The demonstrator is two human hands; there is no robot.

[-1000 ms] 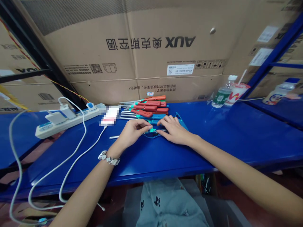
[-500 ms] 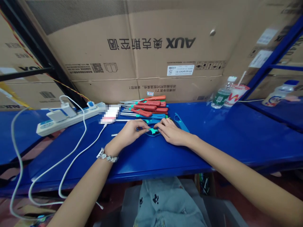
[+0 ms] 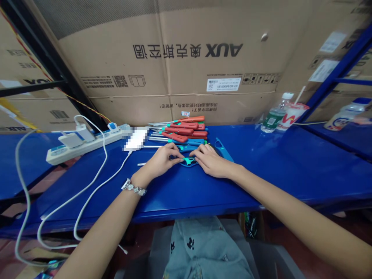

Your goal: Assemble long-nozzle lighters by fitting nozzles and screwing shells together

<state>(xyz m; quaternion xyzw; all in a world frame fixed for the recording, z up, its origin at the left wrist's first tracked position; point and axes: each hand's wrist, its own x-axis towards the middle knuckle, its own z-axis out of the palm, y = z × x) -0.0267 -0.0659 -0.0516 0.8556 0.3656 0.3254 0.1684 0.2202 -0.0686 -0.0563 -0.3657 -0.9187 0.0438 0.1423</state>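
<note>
A long-nosed lighter with its blue casing opened [image 3: 190,164] lies on the blue table between my hands. Its turquoise trigger [image 3: 188,160] and some dark inner parts show. With thumb and fingers pinched, my left hand [image 3: 163,158] grips the lighter at the trigger. The end of a metal tube [image 3: 141,164] pokes out to the left of that hand. My right hand [image 3: 211,162] has its fingers closed over the lighter's right end, hiding what lies under them. Just beyond it is a loose blue casing half [image 3: 223,150]. Several red, orange and blue lighters [image 3: 177,136] are piled behind my hands.
Left of the pile, a blurred-out phone-like item [image 3: 136,139] lies on a white cable. A white power strip [image 3: 87,144] holds chargers. At the back right stand a water bottle [image 3: 274,118], a red-and-white cup [image 3: 290,116] and another bottle [image 3: 345,114]. Cardboard [image 3: 188,23] walls the back.
Both hands stay at the opened lighter with only tiny finger shifts. The whole view has moved slightly.
</note>
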